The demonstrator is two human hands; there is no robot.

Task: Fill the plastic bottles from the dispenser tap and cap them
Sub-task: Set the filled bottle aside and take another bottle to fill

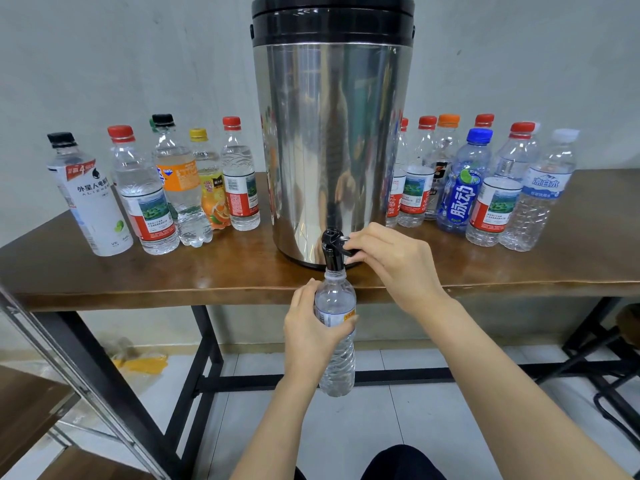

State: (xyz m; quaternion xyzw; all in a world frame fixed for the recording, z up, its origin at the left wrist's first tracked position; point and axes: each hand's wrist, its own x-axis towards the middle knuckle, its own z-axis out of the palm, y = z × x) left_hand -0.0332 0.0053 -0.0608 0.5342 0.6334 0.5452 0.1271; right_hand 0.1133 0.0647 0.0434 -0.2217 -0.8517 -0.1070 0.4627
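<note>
Steel dispenser [332,133] at table [138,271] edge | bottle [337,358] held under overhanging tap [333,251]

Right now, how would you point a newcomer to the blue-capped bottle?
Start at the steel dispenser on the table. To its right, near the front, the blue-capped bottle stands just left of a red-capped bottle. It alone has a blue cap, and its label is deep blue with large white characters.

Wood table [104,271], blk metal legs: steel dispenser [332,150] is set ctr-front; capped bottles are lined up as L row [173,188] & R row [460,199].
</note>
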